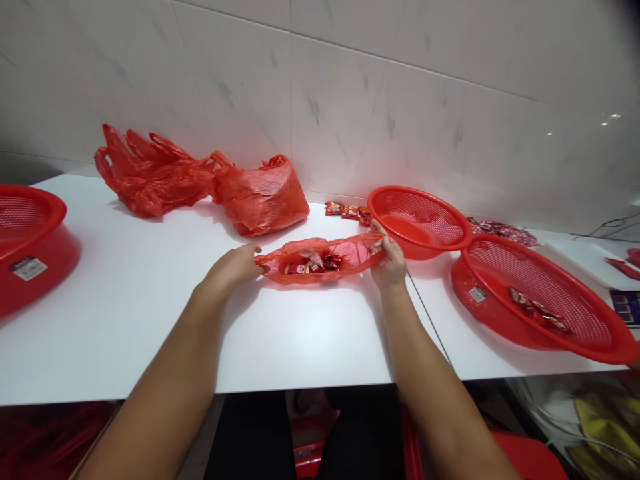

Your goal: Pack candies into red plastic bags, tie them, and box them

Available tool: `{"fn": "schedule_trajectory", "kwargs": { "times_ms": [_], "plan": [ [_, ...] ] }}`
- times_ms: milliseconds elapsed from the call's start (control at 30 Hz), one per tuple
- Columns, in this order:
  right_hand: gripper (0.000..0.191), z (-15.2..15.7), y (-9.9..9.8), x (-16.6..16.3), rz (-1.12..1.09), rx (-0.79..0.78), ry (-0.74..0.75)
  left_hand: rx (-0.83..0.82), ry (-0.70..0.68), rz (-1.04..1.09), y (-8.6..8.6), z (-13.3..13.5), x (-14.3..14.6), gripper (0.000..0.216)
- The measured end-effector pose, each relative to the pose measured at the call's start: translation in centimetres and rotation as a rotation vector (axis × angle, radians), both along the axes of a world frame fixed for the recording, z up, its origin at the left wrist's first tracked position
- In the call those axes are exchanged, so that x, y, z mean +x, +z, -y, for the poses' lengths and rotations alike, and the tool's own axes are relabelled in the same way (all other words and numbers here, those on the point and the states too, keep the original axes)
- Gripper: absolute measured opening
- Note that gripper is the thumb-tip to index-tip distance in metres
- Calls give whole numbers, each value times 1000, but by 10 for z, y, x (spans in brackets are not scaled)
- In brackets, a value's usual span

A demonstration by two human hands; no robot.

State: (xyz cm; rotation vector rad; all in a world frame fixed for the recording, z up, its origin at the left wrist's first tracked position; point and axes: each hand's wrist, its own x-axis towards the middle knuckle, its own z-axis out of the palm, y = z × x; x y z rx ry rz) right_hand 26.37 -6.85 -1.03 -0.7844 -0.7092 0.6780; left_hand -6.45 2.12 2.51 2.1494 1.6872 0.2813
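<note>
A small red plastic bag lies on the white table, stretched open sideways. Inside it I see several wrapped candies. My left hand pinches the bag's left handle with closed fingers. My right hand grips the right handle, also closed, next to a red mesh basket.
A heap of red plastic bags lies at the back left by the tiled wall. A red basin stands at the far left. A second mesh basket at right holds a few candies. Loose candies lie by the wall.
</note>
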Motion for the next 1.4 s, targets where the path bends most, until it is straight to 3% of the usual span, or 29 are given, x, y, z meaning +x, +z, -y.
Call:
{"fn": "schedule_trajectory", "kwargs": {
  "times_ms": [100, 267, 333, 467, 533, 600, 767, 933, 1100, 1200, 1267, 1367, 1400],
  "plan": [
    [27, 15, 24, 0, -11, 115, 56, -25, -85, 185, 41, 9, -17, 32],
    [6, 50, 84, -19, 139, 69, 128, 84, -220, 482, 132, 63, -20, 37],
    [22, 66, 107, -35, 285, 23, 213, 141, -265, 578, 161, 86, -9, 36],
    [52, 89, 140, -78, 694, -146, 444, 156, -406, 611, 192, 122, 34, 30],
    [45, 93, 151, -95, 854, -221, 525, 129, -502, 587, 198, 136, 56, 27],
    [30, 95, 158, -104, 905, -291, 620, 120, -575, 585, 199, 146, 71, 24],
    [62, 99, 160, -93, 578, -384, 788, 286, -489, 768, 182, 147, 62, 36],
    [66, 100, 146, -84, 463, -476, 796, -27, -544, 760, 133, 139, 41, 33],
    [58, 90, 129, -92, 424, -487, 718, 184, -361, 773, 102, 145, 40, 28],
    [51, 83, 121, -90, 331, -453, 709, 277, -385, 851, 92, 146, 41, 26],
    [50, 81, 118, -85, 339, -392, 757, 219, -467, 916, 82, 144, 43, 29],
    [45, 82, 117, -75, 504, -310, 872, -11, -543, 949, 64, 138, 49, 69],
    [41, 84, 118, -71, 584, -295, 900, -81, -547, 945, 60, 135, 50, 70]
  ]
}}
